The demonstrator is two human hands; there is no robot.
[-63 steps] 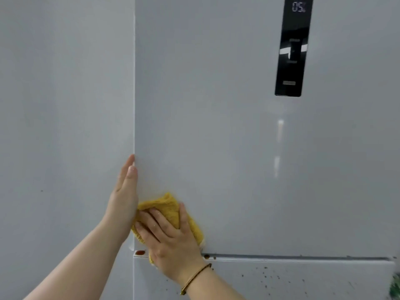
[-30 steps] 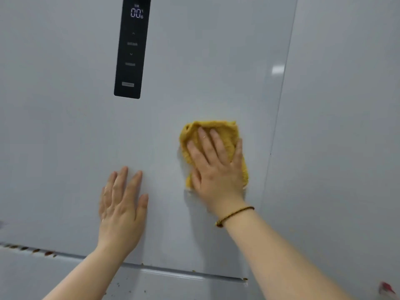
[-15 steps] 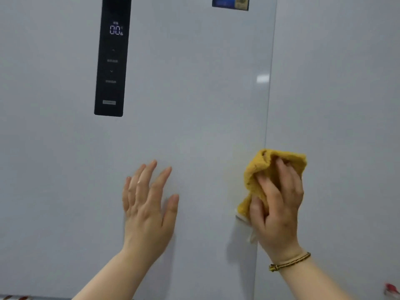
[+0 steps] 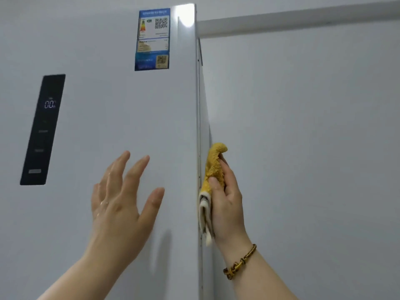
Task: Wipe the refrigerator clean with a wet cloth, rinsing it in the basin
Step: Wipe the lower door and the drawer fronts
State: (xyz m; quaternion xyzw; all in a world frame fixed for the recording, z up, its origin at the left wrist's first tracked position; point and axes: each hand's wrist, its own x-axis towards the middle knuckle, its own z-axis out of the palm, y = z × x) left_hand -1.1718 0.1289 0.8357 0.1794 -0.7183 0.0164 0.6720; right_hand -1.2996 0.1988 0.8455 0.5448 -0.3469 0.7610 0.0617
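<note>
You face the white refrigerator [image 4: 97,50] door close up, with a plain pale wall [image 4: 313,126] to its right. Your left hand [image 4: 121,204] is released, fingers spread and glistening wet, raised in front of the door panel; whether the palm touches the surface cannot be told. Your right hand [image 4: 227,204], a beaded bracelet [image 4: 240,262] on its wrist, is clenched around the folded yellow cloth [image 4: 213,167], pressing it against the refrigerator's right side edge, in the narrow gap beside the wall. Farther up the door sits a black control panel [image 4: 42,129] with lit digits at left. Higher still, near the top right corner, is a blue energy label [image 4: 152,38]. A pale beam [image 4: 292,18] crosses the wall above.
</note>
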